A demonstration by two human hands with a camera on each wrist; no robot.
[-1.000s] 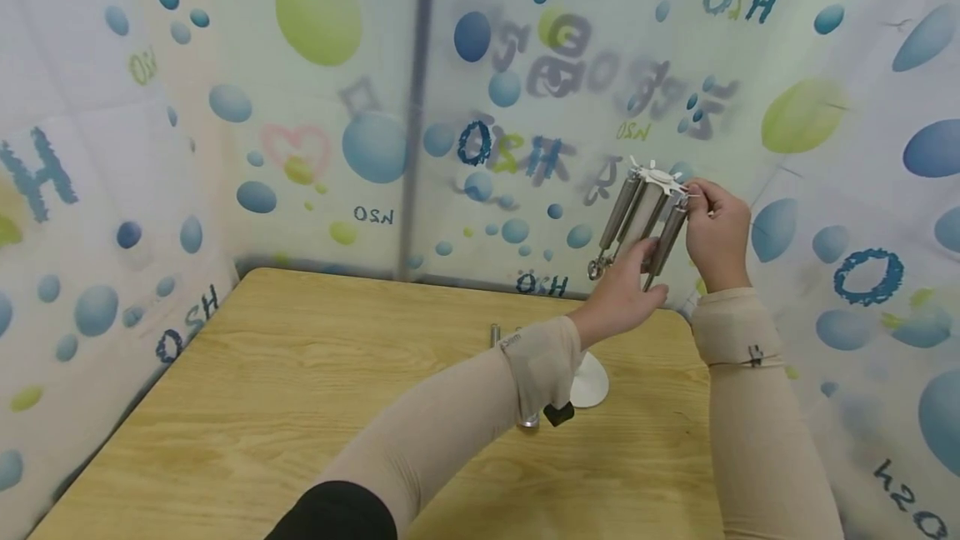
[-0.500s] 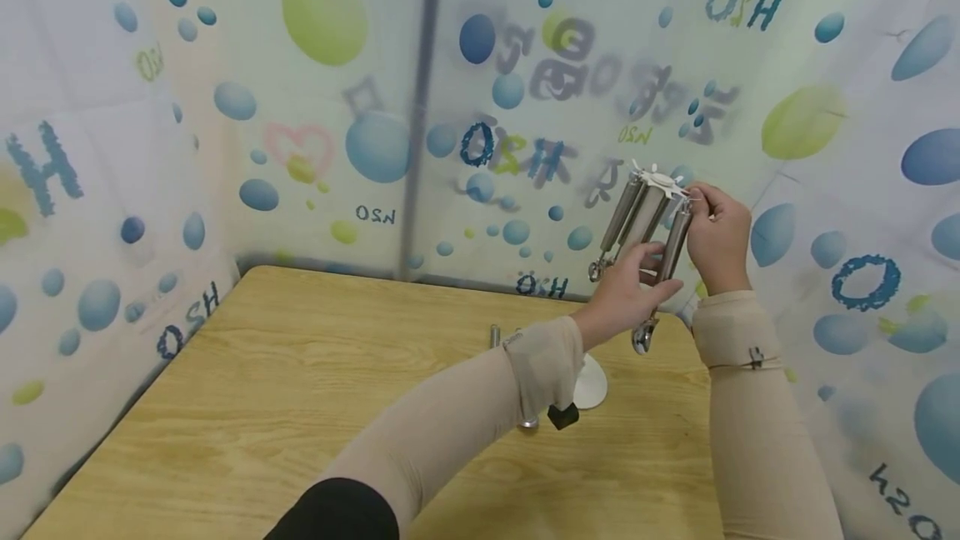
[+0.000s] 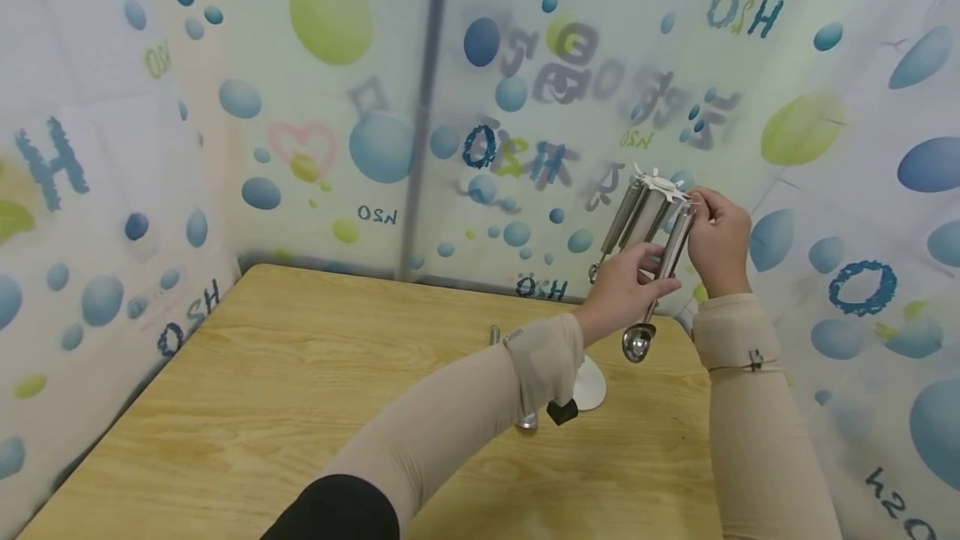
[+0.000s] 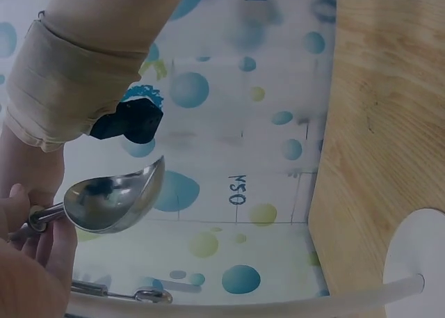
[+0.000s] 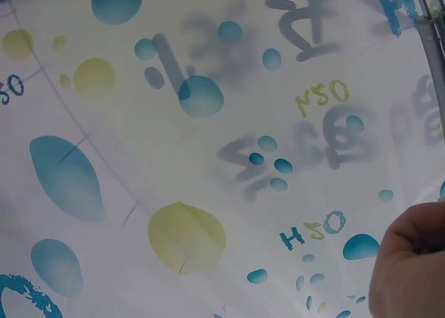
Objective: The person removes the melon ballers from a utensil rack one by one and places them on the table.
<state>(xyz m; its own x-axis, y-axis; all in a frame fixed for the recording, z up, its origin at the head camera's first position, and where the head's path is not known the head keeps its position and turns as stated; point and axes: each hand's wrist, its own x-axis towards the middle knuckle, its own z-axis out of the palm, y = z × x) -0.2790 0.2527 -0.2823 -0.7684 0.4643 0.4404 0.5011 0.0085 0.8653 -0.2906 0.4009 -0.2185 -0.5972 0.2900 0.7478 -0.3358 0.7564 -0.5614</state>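
A steel ice cream scoop (image 3: 637,342) hangs bowl down beside a white utensil stand (image 3: 660,183) with a ring of hooks at its top. My left hand (image 3: 621,286) grips the lower part of the scoop, thumb in front of it. Up at the hooks, the fingertips of my right hand (image 3: 718,236) pinch the handle's upper end. In the left wrist view the scoop's pointed bowl (image 4: 115,200) sticks out past the left fingers (image 4: 59,252). Other metal utensils (image 3: 621,219) hang on the stand's far side. Only part of the right hand (image 5: 410,266) shows in the right wrist view.
The stand's round white base (image 3: 590,384) rests on the wooden table (image 3: 337,340), its pole mostly hidden by my left arm. Another metal utensil (image 3: 527,422) lies on the table, largely under that forearm. A printed curtain (image 3: 322,107) encloses the back and sides.
The scoop's bowl, out of sight a second ago, has come into view below the left hand and turned slightly. The left thumb and fingers have shifted onto the scoop. The right hand barely moved.
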